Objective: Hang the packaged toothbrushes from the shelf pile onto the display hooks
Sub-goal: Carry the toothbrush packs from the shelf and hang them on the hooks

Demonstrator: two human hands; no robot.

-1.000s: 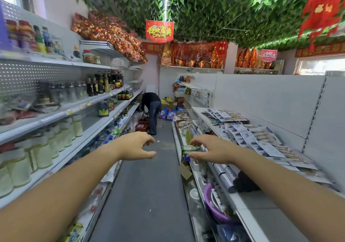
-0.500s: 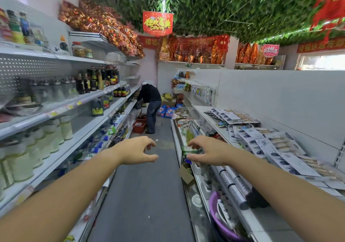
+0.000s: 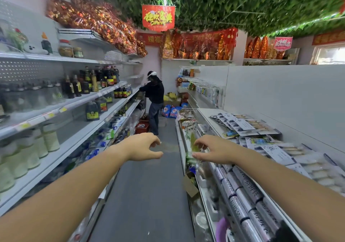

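Toothbrush packs (image 3: 244, 125) are lying in a loose, overlapping pile on the white shelf (image 3: 205, 116) to my right, running along it towards me, flat on their backs with the printed cards facing up. None of them is in either of my hands.

I am holding my right hand (image 3: 212, 151) out over the front edge of that shelf, well short of the pile. Its fingers (image 3: 202, 144) are curling downward and the thumb is pointing left beneath them, with a clear gap between thumb and forefinger. A green packet (image 3: 194, 144) is showing in that gap, right at my fingertips; I cannot tell whether I am pinching it or whether it is only hanging behind my hand.

I am stretching my left hand (image 3: 144, 146) out over the grey aisle floor (image 3: 149, 195), fingers loosely curling and thumb sticking out, gripping nothing and touching nothing.

Wire hooks (image 3: 200, 82) are jutting from the white back panel farther down the right side, well beyond my reach, some carrying small packets. Silvery rolls (image 3: 240, 195) are lying in a row just below my right forearm. Another person (image 3: 155, 96) is standing at the far end of the aisle, facing the bottle shelves (image 3: 89, 83).
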